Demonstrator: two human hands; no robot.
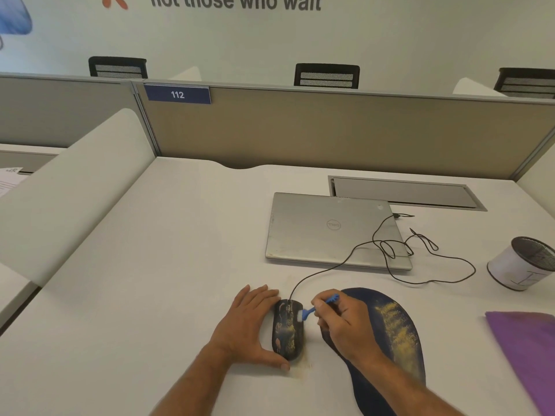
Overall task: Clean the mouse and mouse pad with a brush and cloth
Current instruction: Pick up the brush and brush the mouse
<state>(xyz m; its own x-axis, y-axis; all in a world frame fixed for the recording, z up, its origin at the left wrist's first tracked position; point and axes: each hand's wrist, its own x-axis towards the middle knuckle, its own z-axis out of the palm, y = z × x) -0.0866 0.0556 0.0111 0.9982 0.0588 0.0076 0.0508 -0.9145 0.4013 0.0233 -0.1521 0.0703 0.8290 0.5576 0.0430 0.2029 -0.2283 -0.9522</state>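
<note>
Both your hands flank the mouse (287, 328): left hand (250, 322) braces it flat-fingered, right hand (345, 322) pinches the brush (315, 309); bare white desk (168, 265) stretches leftward.

Mouse (287, 330): lying on the desk (150, 280), between the left hand (249, 324) and right hand (345, 325).
Brush (315, 309): touching the mouse's right front.
Mouse pad (396, 340): lying right of the mouse, under the right hand.
Laptop (330, 229): sitting behind the mouse.
Cloth (528, 349): lying right of the pad.
Mesh cup (522, 262): sitting tilted behind the cloth.
</note>
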